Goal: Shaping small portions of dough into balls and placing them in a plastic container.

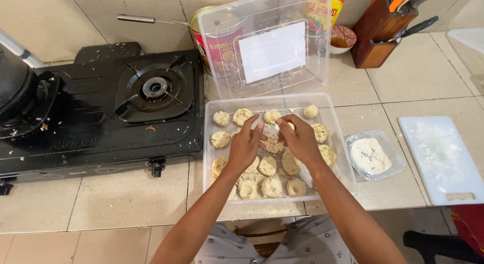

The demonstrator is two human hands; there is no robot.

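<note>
A clear plastic tub (209, 143) sits on the tiled counter and holds several pale dough balls (221, 118) coated in crumbs. Both my hands are over the middle of the tub. My left hand (247, 143) and my right hand (299, 139) meet fingertip to fingertip and pinch a small piece of dough (290, 126) between them. Loose crumbs (274, 144) lie under the hands. More dough balls (296, 187) rest along the tub's near edge.
The tub's clear lid (267, 47) leans upright behind it against a red can (222, 47). A black gas stove (116, 107) stands at left. A small dish of flour (371, 155) and a white cutting board (441, 158) lie at right; a wooden knife block (378, 27) stands behind.
</note>
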